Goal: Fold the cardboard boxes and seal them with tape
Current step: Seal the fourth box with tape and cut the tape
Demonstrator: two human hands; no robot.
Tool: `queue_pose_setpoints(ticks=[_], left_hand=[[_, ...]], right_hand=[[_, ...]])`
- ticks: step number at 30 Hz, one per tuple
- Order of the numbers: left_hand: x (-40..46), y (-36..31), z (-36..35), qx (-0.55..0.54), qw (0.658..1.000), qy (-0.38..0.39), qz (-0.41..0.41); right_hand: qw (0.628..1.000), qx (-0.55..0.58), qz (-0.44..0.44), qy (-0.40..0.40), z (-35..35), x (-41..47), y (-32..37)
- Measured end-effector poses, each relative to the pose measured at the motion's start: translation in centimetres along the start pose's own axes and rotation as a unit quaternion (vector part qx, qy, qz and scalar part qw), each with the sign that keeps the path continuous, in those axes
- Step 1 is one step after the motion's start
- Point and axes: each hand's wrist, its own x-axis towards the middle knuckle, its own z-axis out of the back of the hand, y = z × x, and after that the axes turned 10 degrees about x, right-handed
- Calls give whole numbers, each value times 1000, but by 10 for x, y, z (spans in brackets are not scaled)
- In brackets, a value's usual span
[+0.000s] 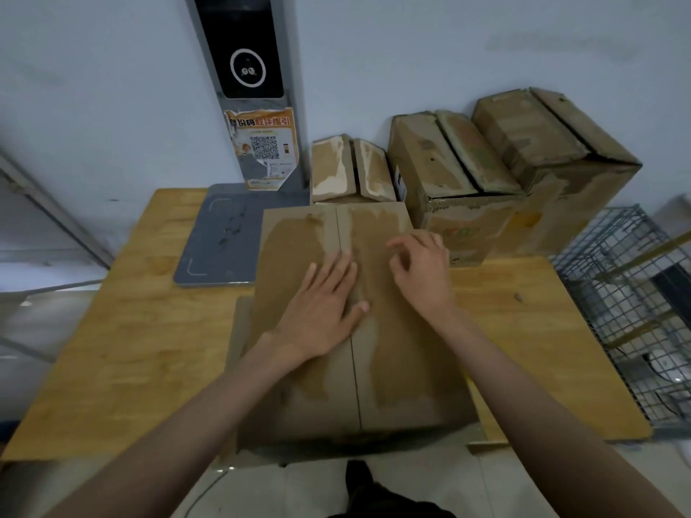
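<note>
The big box (351, 330) sits at the middle of the surface (123, 349), close to the near edge, with both hands on its closed top flaps: the left hand (321, 312) flat over the centre seam, the right hand (422, 271) just to its right. To the box's left lies a flat scale pad (220, 237). Behind it stand three boxes in a row, small box (351, 170), middle box (448, 177), far-right box (553, 151). A wire rack (628, 293) stands right of the surface.

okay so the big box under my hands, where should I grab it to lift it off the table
Probably by its two long side walls, one hand coming in from each side of the big box. The top flaps meet at an untaped center seam, so they would likely lift open; the left hand lies flat across it.
</note>
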Motion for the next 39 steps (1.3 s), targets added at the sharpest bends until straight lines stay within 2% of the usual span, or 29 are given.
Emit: queue_pose_setpoints(ticks=[2, 4, 6, 8, 10, 14, 20, 24, 26, 28, 30, 34, 37, 39], left_hand=[[-47, -13, -6, -22, 1000, 7, 11], [-87, -17, -10, -26, 998, -8, 60], [-120, -11, -15, -43, 987, -29, 153], [-149, -1, -21, -136, 960, -43, 240], [-168, 1, -28, -264, 923, -41, 278], [-186, -10, -21, -328, 893, -75, 298], [-206, 34, -8, -292, 890, -74, 343], [-209, 52, -18, -274, 890, -94, 352], [-206, 50, -23, -242, 896, -108, 355], [-200, 36, -26, -127, 921, -123, 348], [-188, 11, -26, -46, 947, -130, 290], [-144, -54, -26, -49, 977, -86, 187], [-123, -80, -34, -24, 977, -54, 205], [-116, -88, -36, -8, 972, -39, 230]], right_hand=[[997, 1, -65, 28, 12, -20, -3], [987, 60, -136, 58, 27, -43, -6], [963, 135, -216, 89, 41, -67, -6], [935, 194, -275, 107, 49, -96, -5], [921, 234, -290, 117, 50, -121, 1], [912, 274, -282, 115, 47, -141, 17], [910, 301, -253, 132, 29, -160, 57], [919, 296, -232, 121, 15, -179, 58], [911, 304, -265, 89, 11, -187, 42], [882, 325, -336, 57, 6, -189, 18], [883, 274, -373, 76, 1, -189, -8], [911, 89, -365, 168, -14, -189, -71], [905, -14, -346, 248, -25, -186, -114], [883, -64, -332, 325, -34, -182, -139]])
